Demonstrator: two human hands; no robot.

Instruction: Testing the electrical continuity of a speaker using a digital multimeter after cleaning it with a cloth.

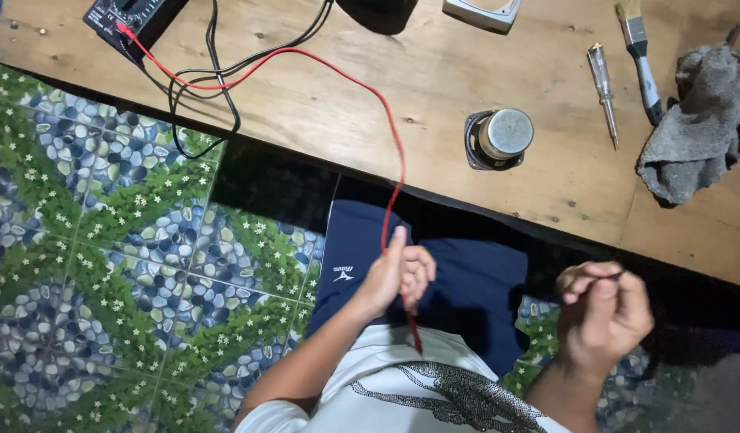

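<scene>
My left hand is closed around a red test lead over my lap; its red probe tip points down below the fingers. The red wire runs up across the wooden table to a black multimeter at the top left. My right hand is closed on a thin dark object, likely the black probe, which is mostly hidden. A black lead loops from the meter over the table edge.
A small round speaker lies magnet up on the table. To its right are a screwdriver, a paintbrush and a grey rag. A pale grey object sits at the top edge. Pebble-patterned floor tiles lie left.
</scene>
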